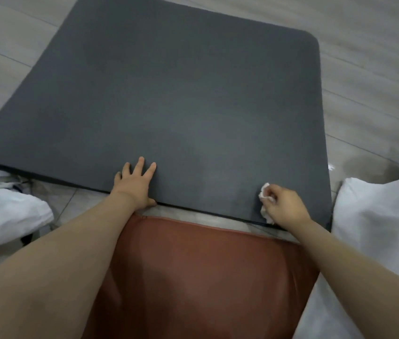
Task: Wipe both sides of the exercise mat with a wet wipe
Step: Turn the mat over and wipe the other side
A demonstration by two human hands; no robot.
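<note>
On the pale floor (364,69) lies the dark grey mat (181,106) (flat, near edge toward the person). Left hand (135,185) presses it with fingers spread; right hand (284,204) pinches a crumpled white wipe (264,194) against the mat's near right corner.

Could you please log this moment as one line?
left hand flat on mat | right hand grips wipe at near edge

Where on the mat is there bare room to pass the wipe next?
The gray mat is bare beyond the left hand and the right hand, which grips the wet wipe. Its near edge is crowded: both hands and the brown cushion.
</note>
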